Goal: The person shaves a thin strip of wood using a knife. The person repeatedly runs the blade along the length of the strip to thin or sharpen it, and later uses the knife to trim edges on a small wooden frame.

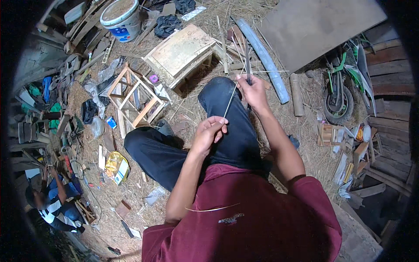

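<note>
My left hand (211, 131) pinches a thin pale strip (230, 100) over my dark-trousered leg. The strip runs up diagonally to my right hand (251, 91), which is closed on a long dark blade (248, 61) near my raised knee (214, 94), with the strip at its thumb and forefinger. The blade points away from me, and thin strips cross near it. Another thin pale strip (211, 208) lies across my maroon shirt.
A wooden box (179, 52), slatted frame (118, 89), white bucket (120, 30), blue pipe (266, 61), large board (318, 26) and small motorbike (342, 96) surround me on straw-strewn ground. A co-worker (61, 207) in a striped top sits at lower left among scraps.
</note>
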### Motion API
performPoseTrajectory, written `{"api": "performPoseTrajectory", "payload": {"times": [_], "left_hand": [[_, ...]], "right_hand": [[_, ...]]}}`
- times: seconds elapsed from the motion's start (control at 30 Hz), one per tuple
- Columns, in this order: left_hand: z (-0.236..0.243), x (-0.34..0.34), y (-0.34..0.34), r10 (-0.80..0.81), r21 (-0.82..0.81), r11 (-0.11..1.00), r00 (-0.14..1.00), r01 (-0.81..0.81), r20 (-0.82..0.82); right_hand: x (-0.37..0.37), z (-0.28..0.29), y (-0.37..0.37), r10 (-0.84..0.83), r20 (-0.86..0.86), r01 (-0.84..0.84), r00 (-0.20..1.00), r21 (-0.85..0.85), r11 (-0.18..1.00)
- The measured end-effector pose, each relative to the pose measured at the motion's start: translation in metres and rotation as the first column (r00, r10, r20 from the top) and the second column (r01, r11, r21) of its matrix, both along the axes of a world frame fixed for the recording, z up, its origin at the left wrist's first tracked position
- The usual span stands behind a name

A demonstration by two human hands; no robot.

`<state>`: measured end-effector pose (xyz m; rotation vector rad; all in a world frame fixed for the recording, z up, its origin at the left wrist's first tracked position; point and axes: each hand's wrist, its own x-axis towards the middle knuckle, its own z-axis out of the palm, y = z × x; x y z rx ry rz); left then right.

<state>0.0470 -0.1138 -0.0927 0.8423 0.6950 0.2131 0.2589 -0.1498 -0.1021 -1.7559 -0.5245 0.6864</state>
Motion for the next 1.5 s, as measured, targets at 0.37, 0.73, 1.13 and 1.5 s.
{"api": "performPoseTrajectory", "payload": {"times": [0.37,0.73,1.13,1.5], "left_hand": [[-0.016,0.021,0.016,0.213,0.322,0.934,0.964,-0.153,-0.159],[-0.035,0.035,0.017,0.29,0.742,0.669,0.903,0.047,-0.318],[-0.031,-0.02,0.0,0.114,0.426,0.905,0.961,0.004,-0.252],[-0.018,0.008,0.025,-0.136,0.593,0.759,0.956,0.269,-0.259]], "right_hand": [[-0.012,0.001,-0.019,0.177,0.665,-0.332,0.726,0.113,0.936],[-0.027,0.016,-0.062,0.718,0.554,-0.524,0.421,-0.498,0.691],[-0.034,0.016,-0.061,0.672,0.523,-0.391,0.524,-0.553,0.736],[-0.027,0.019,-0.062,0.69,0.54,-0.491,0.482,-0.487,0.723]]}}
